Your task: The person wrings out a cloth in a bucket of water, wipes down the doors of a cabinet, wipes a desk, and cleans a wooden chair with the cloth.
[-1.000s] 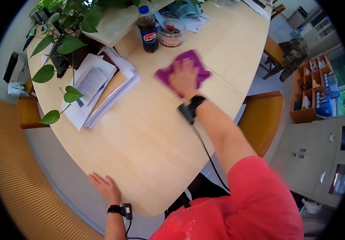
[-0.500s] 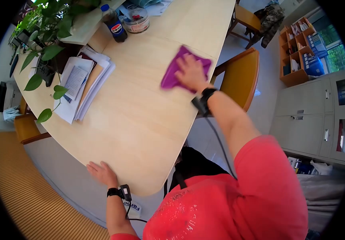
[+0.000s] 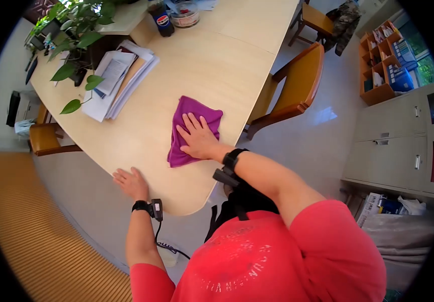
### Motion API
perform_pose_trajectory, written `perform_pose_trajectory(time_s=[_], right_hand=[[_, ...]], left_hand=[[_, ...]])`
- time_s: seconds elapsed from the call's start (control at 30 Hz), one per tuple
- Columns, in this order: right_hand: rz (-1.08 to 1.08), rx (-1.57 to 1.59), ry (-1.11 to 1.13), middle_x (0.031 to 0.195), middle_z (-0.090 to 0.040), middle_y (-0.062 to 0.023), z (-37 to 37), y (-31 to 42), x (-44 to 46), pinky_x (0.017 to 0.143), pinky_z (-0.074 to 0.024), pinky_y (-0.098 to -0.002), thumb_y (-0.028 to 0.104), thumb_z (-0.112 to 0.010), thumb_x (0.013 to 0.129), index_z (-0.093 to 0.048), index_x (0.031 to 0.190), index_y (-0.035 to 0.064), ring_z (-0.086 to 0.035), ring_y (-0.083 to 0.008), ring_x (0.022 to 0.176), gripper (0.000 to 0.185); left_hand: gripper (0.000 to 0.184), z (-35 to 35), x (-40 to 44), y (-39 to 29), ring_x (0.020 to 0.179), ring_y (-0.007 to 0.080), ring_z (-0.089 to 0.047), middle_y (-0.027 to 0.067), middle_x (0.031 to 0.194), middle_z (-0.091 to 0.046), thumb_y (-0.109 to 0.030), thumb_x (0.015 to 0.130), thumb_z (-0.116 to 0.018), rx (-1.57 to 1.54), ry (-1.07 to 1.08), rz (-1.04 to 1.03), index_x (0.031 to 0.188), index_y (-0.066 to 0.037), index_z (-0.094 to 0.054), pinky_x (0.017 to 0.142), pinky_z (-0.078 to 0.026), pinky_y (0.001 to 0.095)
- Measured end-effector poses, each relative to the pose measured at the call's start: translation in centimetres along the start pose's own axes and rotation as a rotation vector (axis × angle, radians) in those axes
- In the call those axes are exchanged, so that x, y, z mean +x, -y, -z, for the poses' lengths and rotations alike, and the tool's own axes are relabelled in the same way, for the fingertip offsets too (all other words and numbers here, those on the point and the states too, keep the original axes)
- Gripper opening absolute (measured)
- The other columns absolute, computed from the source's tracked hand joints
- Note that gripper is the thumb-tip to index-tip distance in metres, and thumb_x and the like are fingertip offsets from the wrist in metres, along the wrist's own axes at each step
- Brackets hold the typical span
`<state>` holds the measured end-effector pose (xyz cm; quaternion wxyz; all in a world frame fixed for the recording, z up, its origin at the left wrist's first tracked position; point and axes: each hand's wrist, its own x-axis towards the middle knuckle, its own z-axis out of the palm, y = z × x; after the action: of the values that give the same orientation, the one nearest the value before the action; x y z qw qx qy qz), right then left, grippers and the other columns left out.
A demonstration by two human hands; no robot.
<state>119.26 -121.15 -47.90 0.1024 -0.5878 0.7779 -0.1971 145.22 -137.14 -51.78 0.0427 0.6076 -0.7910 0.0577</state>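
My right hand (image 3: 198, 137) lies flat on a purple cloth (image 3: 180, 155), fingers spread, pressing it against the pale wooden tabletop (image 3: 141, 151). The cloth is spread out, with its edges showing around the hand. On the table's left edge, near its rounded front end, rests my left hand (image 3: 132, 184), open, palm down and holding nothing. Both wrists wear black straps with small devices and cables.
Stacked papers (image 3: 121, 83) lie at the table's left side under a trailing green plant (image 3: 90, 40). A dark cola bottle (image 3: 161, 20) and a clear round tub (image 3: 185, 16) stand at the back. A wooden chair (image 3: 292, 85) stands against the right edge.
My right hand has moved the cloth toward me and to the left, from the far right edge. My left hand stays on the table edge. The view has shifted.
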Motion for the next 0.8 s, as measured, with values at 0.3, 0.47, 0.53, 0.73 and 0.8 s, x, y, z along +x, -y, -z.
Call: perform_pose_trajectory(time_s=[0.3,0.47,0.53,0.73,0.8], right_hand=[[-0.231,0.123,-0.806,0.121,-0.047,-0.0204,16.4,-10.5,-9.0,0.097,-0.0365,-0.0405,0.011,-0.06,0.077,-0.055,0.109,0.0014,-0.043,-0.0357,0.114,0.034],[-0.66,-0.291,-0.974,0.123,-0.043,-0.0234,20.1,-19.8,-13.2,0.098,-0.035,-0.0443,0.017,-0.064,0.077,-0.042,0.121,-0.0017,-0.041,-0.0375,0.116,0.052],[-0.808,-0.232,-0.947,0.124,-0.042,-0.0248,19.4,-24.0,-13.9,0.098,-0.0349,-0.0436,0.021,-0.066,0.077,-0.037,0.125,-0.0033,-0.041,-0.0368,0.117,0.06],[-0.734,0.811,-0.894,0.123,-0.044,-0.0244,19.2,-26.9,-12.0,0.094,-0.0394,-0.0386,0.017,-0.067,0.077,-0.024,0.133,-0.0029,-0.047,-0.0331,0.114,0.074],[-0.698,0.765,-0.969,0.12,-0.047,-0.0245,18.1,-26.5,-11.7,0.093,-0.0404,-0.0382,0.008,-0.062,0.077,-0.022,0.135,-0.0021,-0.049,-0.0333,0.112,0.072]], left_hand=[[0.047,6.9,-1.5,-13.1,0.131,0.0375,-0.028,0.0227,0.137,-0.036,-0.005,0.081,-0.048,-0.692,0.033,-0.776,0.127,0.004,-0.043,0.109,-0.023,0.0432],[0.057,6.1,-4.5,-20.4,0.135,0.0366,-0.019,0.0163,0.145,-0.025,-0.029,0.086,-0.052,-0.344,0.13,-1.013,0.135,-0.006,-0.037,0.1,-0.027,0.0587],[0.062,5.9,-4.4,-21.1,0.137,0.0364,-0.014,0.0148,0.148,-0.02,-0.035,0.086,-0.051,-0.259,0.184,-1.004,0.14,-0.013,-0.031,0.1,-0.023,0.0621],[0.063,6.4,-0.8,-28.6,0.137,0.0375,-0.011,0.0166,0.148,-0.017,-0.039,0.084,-0.052,-0.237,0.222,-1.094,0.14,-0.017,-0.032,0.102,-0.019,0.0623],[0.063,5.6,0.6,-33.7,0.137,0.0375,-0.011,0.0164,0.148,-0.018,-0.039,0.084,-0.051,-0.22,0.161,-1.091,0.14,-0.017,-0.032,0.102,-0.019,0.0621]])
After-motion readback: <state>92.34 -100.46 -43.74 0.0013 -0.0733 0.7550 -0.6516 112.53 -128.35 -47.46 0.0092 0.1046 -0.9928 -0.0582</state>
